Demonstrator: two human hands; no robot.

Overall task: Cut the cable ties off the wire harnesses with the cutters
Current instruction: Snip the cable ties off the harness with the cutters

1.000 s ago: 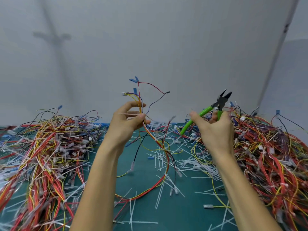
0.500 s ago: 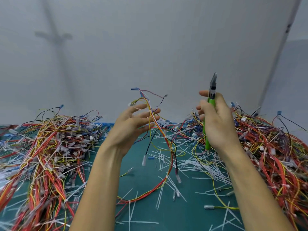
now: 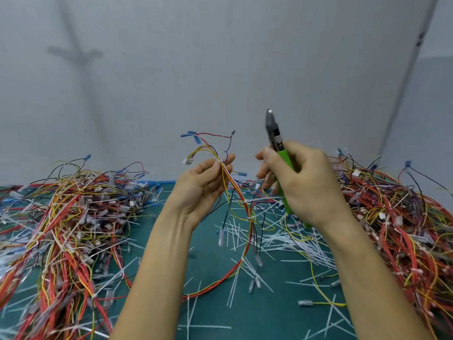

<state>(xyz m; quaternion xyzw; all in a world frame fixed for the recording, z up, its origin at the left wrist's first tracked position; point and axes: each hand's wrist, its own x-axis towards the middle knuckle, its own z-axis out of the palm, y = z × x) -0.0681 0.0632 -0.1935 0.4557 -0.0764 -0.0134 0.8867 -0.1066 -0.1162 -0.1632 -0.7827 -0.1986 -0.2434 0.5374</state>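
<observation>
In the head view, a wire harness (image 3: 247, 212) is held up over the middle of the desk (image 3: 269, 320) by the left hand (image 3: 203, 185), its fingers pinched on the wires near their upper end, while the lower length hangs down and trails onto the desk. The cutters (image 3: 275, 136) are gripped round their green handles by the right hand (image 3: 301, 182), with the blades pointing up and seemingly together, just beside the harness but apart from it. A cable tie (image 3: 250, 217) is seen on the hanging stretch below the left hand. A wire could be nicked if a blade is pushed under a tight tie. The left fingers (image 3: 220, 168), so near the blades, could be caught. The trailing end could be snagged in the cut offcuts (image 3: 245, 231) or the side piles (image 3: 68, 217).
</observation>
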